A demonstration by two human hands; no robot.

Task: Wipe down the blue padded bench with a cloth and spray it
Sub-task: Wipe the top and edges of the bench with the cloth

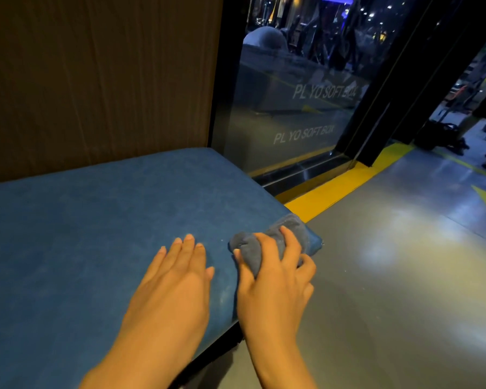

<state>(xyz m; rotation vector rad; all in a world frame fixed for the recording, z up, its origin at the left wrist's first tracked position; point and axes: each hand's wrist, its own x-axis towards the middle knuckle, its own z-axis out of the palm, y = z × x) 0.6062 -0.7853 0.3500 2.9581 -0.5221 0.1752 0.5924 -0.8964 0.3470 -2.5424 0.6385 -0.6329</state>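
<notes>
Bench (96, 234), blue, padded: fills the left foreground. Left hand (177, 276): flat, empty, fingers spread on the top. Right hand (275, 276): clutching bunched cloth (264, 242) at the right corner; likely to slide off the rounded edge.

A gym: mirror (292, 108) reflects "PLYO SOFT BOX", yellow-marked floor (390, 262).

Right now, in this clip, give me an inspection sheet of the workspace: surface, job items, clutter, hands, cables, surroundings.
Surface: blue padded bench, top bare, faint scuffs.
Job's things: grey-blue cloth bunched at the bench's right corner; no spray bottle seen.
Clutter: nothing seen on the bench.
Hands: left hand flat on the bench, open; right hand gripping the cloth.
Cables: nothing seen.
Surroundings: brown wall panel behind, glass panel lettered "SOFT BOX", grey floor with yellow stripe.
</notes>
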